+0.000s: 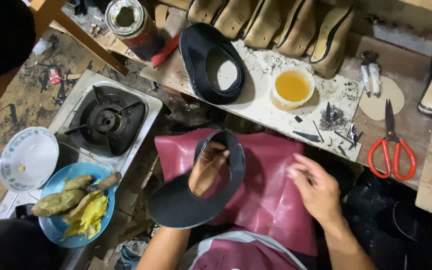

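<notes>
My left hand (207, 167) is slipped inside a black shoe upper (181, 202) and holds it up over my lap. A maroon apron sheet (271, 190) covers my lap beneath it. My right hand (315, 185) hovers to the right of the upper, above the apron, with fingers loosely bent and nothing visibly held. A second black shoe upper (211, 62) lies on the white, speckled work board (261, 105) just beyond my hands.
A yellow glue cup (292, 87), a pile of small nails (332, 119), red-handled scissors (391, 150) and pliers (371, 72) sit on the bench. Tan shoe lasts (296, 27) line the back. Left are a gas stove (107, 120), a tin can (132, 25), a white bowl (28, 157) and a blue plate of food (76, 205).
</notes>
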Available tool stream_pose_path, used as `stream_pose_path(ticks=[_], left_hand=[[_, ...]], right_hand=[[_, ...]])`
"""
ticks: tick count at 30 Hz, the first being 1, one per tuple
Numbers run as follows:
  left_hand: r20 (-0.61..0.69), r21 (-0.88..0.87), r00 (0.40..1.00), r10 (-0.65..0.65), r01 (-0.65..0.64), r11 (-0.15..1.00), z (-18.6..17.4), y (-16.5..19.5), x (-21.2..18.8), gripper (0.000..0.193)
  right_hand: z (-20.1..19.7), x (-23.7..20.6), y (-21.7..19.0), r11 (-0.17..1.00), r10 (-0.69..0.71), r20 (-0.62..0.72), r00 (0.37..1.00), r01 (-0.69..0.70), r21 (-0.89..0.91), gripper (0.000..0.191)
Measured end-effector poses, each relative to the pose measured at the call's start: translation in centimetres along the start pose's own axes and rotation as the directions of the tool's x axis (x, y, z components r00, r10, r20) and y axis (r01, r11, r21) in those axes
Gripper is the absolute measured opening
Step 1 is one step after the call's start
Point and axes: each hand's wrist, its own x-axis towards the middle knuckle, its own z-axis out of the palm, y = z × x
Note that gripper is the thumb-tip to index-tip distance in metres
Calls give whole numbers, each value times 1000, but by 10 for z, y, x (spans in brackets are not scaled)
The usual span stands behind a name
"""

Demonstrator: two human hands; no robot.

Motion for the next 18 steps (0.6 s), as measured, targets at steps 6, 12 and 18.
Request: stream_pose_path(ticks=[6,12,18], left_hand=[[-11,192,982,-189,187,963,43,41,-30,7],[61,220,990,-125,109,969,49,43,-28,8],[9,274,999,-32,28,961,57,31,-25,12]], right_hand=[[40,36,-35,997,71,178,981,-69,-20,48],[41,45,-35,981,183,229,956,-194,25,50],[35,39,-17,967,185,226,956,-218,129,44]])
